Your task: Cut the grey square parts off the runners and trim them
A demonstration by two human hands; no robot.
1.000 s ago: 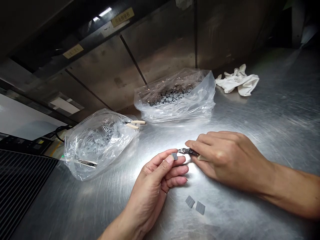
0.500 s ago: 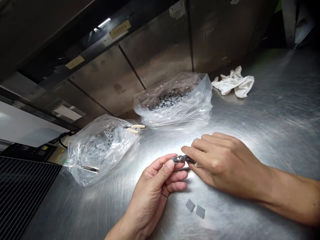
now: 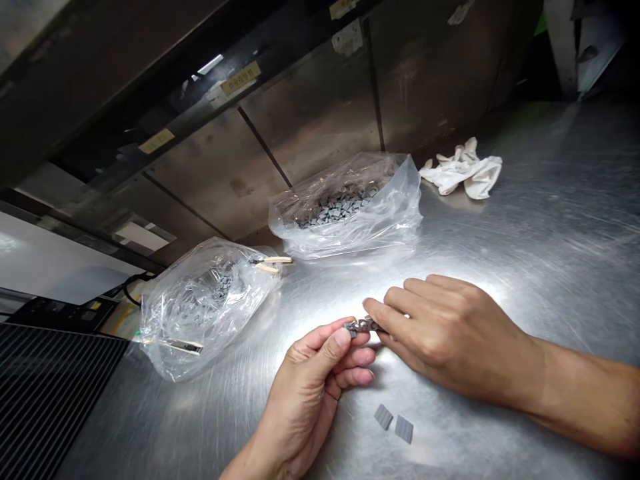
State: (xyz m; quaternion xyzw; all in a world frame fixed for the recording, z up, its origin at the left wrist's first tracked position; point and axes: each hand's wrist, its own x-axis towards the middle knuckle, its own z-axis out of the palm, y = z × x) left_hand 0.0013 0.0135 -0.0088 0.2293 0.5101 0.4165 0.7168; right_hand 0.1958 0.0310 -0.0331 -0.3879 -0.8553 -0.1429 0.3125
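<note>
Between the thumb and forefinger of my left hand is a small grey piece, mostly covered by the fingertips. My right hand is closed around a pair of pliers or nippers; their handles are largely hidden in the palm. The metal jaws meet the grey piece at my left fingertips. Below the hands, two small grey ribbed pieces lie side by side on the metal table.
A clear plastic bag full of small grey pieces stands at the back. To its left lies another clear bag, with cream-handled pliers and a utility knife on it. White gloves lie at the back right.
The whole view has shifted slightly, so the scene sits a little lower. Both hands keep their grips, with the jaws still at the grey piece.
</note>
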